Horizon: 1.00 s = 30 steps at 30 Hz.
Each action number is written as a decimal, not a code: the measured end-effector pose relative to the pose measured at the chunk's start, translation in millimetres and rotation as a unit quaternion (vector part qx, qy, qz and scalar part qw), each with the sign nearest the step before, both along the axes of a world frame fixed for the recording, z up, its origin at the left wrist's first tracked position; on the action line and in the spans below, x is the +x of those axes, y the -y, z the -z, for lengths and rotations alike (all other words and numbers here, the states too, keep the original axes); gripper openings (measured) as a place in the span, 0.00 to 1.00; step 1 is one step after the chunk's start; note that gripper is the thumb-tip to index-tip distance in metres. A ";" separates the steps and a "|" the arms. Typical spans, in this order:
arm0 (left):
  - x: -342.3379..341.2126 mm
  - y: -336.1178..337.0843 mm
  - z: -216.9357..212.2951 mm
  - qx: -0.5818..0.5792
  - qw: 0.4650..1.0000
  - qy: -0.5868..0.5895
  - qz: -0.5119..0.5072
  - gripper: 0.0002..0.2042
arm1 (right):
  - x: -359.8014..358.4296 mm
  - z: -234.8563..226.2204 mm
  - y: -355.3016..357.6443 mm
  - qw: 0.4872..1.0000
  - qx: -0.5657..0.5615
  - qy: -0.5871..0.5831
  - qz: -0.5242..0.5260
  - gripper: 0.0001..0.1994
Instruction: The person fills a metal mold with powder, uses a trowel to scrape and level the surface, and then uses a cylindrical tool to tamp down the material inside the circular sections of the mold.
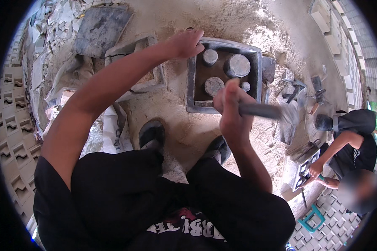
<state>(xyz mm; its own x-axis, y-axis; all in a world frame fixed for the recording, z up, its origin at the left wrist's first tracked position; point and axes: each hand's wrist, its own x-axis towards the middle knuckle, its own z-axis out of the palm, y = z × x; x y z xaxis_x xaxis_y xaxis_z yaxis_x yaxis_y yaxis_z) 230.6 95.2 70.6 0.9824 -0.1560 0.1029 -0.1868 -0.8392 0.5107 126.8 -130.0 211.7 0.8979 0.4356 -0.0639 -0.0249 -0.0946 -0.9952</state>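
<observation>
"Where are our hands?"

"Apart: our left hand point(190, 44) curls at the far left corner of the open box point(258, 71), grip unclear; our right hand point(232, 106) is closed around a dark-handled tool point(259, 111), its blurred head pointing right."

"And the box?"

"Beyond our shoes point(152, 133), nearly square, four cylinders point(237, 66) inside. Our right looks nearer its near edge."

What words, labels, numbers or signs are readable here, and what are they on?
Black shirt: large white lettering, partly lost in folds; not copied out.
Co-worker's dark clothing: small white print, too small to read.
Rectangular frame: no lettering visible.
Hammer-like tool: too blurred to tell.
</observation>
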 end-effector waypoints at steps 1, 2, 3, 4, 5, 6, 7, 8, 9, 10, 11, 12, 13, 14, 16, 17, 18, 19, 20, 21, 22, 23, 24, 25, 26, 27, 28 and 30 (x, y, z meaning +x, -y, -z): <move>-0.1 0.2 -3.0 0.001 1.000 -0.013 -0.004 0.15 | -5.5 5.3 2.1 0.999 0.013 0.045 0.006 0.27; 3.8 6.0 -6.7 -0.001 1.000 -0.022 -0.001 0.15 | -9.7 15.3 5.5 0.995 0.022 0.093 0.019 0.26; 8.7 11.1 -10.8 -0.003 1.000 -0.031 0.002 0.15 | -9.0 30.3 6.3 0.991 -0.059 0.120 0.004 0.26; 8.9 8.8 -7.5 -0.005 1.000 -0.024 0.006 0.16 | -7.5 34.5 -1.6 0.981 -0.133 0.142 -0.018 0.25; 8.6 7.2 -3.9 -0.006 1.000 -0.018 0.010 0.16 | -6.6 30.9 -2.0 0.988 -0.111 0.067 -0.079 0.25; 10.0 5.7 -0.7 -0.008 1.000 -0.011 0.016 0.16 | -5.5 22.2 -1.4 0.992 -0.083 0.068 -0.072 0.25; 10.4 1.3 0.3 -0.005 1.000 -0.004 0.013 0.16 | -6.2 12.0 -2.9 0.994 -0.051 0.063 -0.067 0.25; 7.3 0.0 1.3 -0.006 1.000 -0.003 0.013 0.16 | -10.9 1.8 -2.2 0.997 -0.024 0.053 -0.059 0.25; 1.8 -1.3 2.9 -0.008 1.000 -0.002 0.013 0.16 | -13.0 -5.4 1.5 0.996 -0.040 0.059 -0.053 0.25; 6.9 -0.2 -0.9 -0.006 1.000 -0.002 0.011 0.16 | -10.0 -1.2 2.1 0.996 -0.061 0.054 -0.041 0.25; 6.9 2.7 -2.2 -0.007 1.000 -0.005 0.011 0.16 | -10.0 9.8 4.0 0.995 -0.084 0.047 -0.029 0.25; 7.9 5.5 -3.7 -0.007 1.000 -0.008 0.010 0.16 | -9.0 19.0 6.2 0.993 -0.106 0.040 -0.015 0.25; 10.5 7.1 -4.6 -0.015 1.000 0.002 0.012 0.16 | 0.6 26.6 7.6 0.982 -0.146 0.111 -0.046 0.25; 7.2 6.9 -1.7 -0.023 1.000 0.006 0.009 0.16 | 3.1 17.5 6.7 0.990 -0.118 0.073 -0.037 0.25; 3.1 3.3 2.4 -0.019 1.000 0.011 0.004 0.17 | 6.7 -10.2 2.7 0.998 -0.059 -0.008 -0.018 0.25; 2.7 0.0 3.5 -0.006 1.000 0.012 0.001 0.17 | 6.8 -10.0 7.0 0.999 -0.026 0.023 -0.009 0.24; 0.1 -3.4 5.1 0.007 1.000 0.013 -0.003 0.18 | 3.2 -10.9 10.5 0.998 -0.039 0.043 0.008 0.24; 1.9 0.2 3.9 -0.004 1.000 -0.002 0.000 0.18 | -1.5 -4.7 15.9 0.996 -0.060 0.056 0.029 0.24; 5.3 2.1 2.1 -0.010 1.000 -0.016 0.004 0.18 | -0.7 9.0 22.0 0.993 -0.075 0.070 0.051 0.24; 9.7 4.6 0.1 -0.015 0.999 -0.030 0.008 0.18 | 6.3 17.1 30.8 0.993 -0.086 0.075 0.029 0.24; 8.5 6.2 -2.4 -0.009 0.999 -0.043 0.005 0.18 | 14.5 20.9 38.0 0.992 -0.099 0.078 0.001 0.24; 8.1 7.9 -5.0 -0.003 0.998 -0.056 0.004 0.18 | 20.6 21.5 44.5 0.990 -0.112 0.081 -0.026 0.24; 9.2 9.5 -8.0 0.003 0.998 -0.070 0.002 0.18 | 23.6 16.5 53.3 0.999 -0.009 -0.005 0.039 0.24; 6.7 6.3 -5.6 -0.003 0.997 -0.071 0.000 0.18 | 25.9 7.3 57.1 0.997 0.057 0.003 0.051 0.23; 4.1 1.9 -3.5 -0.008 0.997 -0.072 -0.002 0.18 | 27.9 2.2 61.7 0.990 0.122 0.010 0.063 0.23; 0.5 -2.6 -1.3 -0.013 0.997 -0.073 -0.004 0.19 | 26.8 2.2 64.8 0.985 0.159 -0.007 0.070 0.22; 1.7 1.5 -2.0 -0.022 0.998 -0.061 -0.001 0.19 | 27.7 13.9 75.7 0.989 0.126 -0.009 0.075 0.22; 7.4 8.2 -2.3 -0.038 0.999 -0.031 0.006 0.19 | 40.8 51.7 101.3 0.994 0.062 -0.006 0.086 0.21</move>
<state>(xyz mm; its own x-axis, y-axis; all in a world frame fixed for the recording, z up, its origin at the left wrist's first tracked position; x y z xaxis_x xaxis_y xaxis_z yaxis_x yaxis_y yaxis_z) 238.0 87.0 72.9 0.9853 -0.1619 0.0549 -0.1632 -0.7952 0.5840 167.7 -231.3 160.0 0.9590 0.2817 -0.0304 -0.0422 0.0361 -0.9985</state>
